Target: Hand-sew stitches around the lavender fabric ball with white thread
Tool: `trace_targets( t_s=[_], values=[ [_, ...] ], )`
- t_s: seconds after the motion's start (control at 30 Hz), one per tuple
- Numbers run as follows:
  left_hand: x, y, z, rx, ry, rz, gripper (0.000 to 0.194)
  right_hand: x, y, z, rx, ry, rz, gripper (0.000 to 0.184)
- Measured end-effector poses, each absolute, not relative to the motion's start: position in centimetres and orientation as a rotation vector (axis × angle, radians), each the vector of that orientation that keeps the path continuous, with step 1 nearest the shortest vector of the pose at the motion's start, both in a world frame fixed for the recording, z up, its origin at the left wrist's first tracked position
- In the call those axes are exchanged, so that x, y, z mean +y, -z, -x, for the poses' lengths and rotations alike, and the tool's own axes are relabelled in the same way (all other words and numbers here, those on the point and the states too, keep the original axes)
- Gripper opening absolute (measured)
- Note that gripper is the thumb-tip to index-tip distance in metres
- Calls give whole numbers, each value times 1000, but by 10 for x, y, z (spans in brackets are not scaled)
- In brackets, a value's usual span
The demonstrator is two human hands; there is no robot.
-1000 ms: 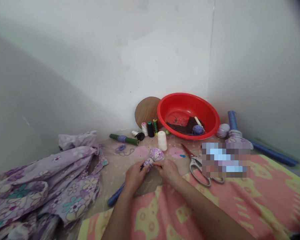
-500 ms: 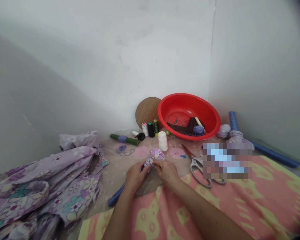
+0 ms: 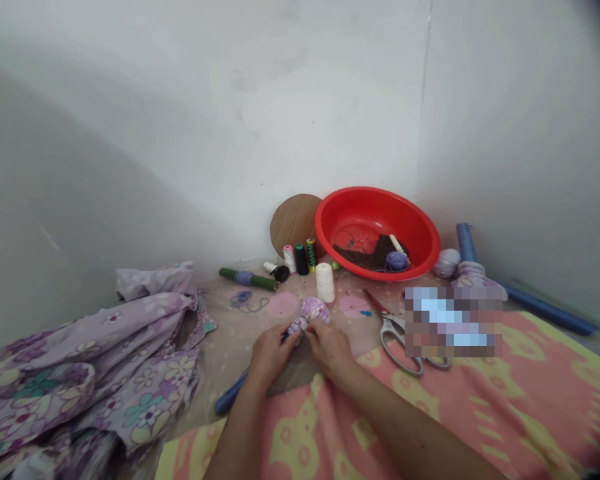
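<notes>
A blue stick (image 3: 233, 395) runs up under my left forearm, and its far end carries a rounded head of purple floral cloth (image 3: 315, 310). My left hand (image 3: 273, 357) is closed around the stick just below the gathered neck of that cloth. From the other side my right hand (image 3: 331, 348) pinches at the neck, thumb and finger together. Whether a thread lies in that pinch is too small to tell. Just beyond the cloth head a white thread cone (image 3: 325, 283) stands upright. Grey-handled scissors (image 3: 397, 340) lie to the right.
Rumpled floral fabric (image 3: 145, 393) covers the left side. Behind stand several thread spools (image 3: 301, 260), a green tube (image 3: 250, 279) and a red basin (image 3: 330, 253) holding purple yarn (image 3: 396, 261). A pink and yellow cloth (image 3: 530, 400) spreads in front. Another blue stick (image 3: 555, 310) lies far right.
My right hand has shifted very slightly at the cloth's neck. The left hand and the stick stay in place.
</notes>
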State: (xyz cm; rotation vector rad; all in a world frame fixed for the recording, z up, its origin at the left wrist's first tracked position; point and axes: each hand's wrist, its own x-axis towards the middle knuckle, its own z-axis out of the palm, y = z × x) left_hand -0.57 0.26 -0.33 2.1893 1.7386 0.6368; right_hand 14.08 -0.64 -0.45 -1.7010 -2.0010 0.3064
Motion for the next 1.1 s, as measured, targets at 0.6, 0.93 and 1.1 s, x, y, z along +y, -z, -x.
trace_targets(
  t_s=[0.6,0.93,1.1],
  values=[
    [2,5,3,1780,-689,-2126,39,-2,18,-134,-1817,-468,1563,17],
    [-1,5,0,1784,-713,-2076,38,-13,3,-141,-1989,-170,1606,20],
    [-4,5,-3,1772,-746,-2062,36,-14,-5,-143,-2005,206,1457,17]
  ],
)
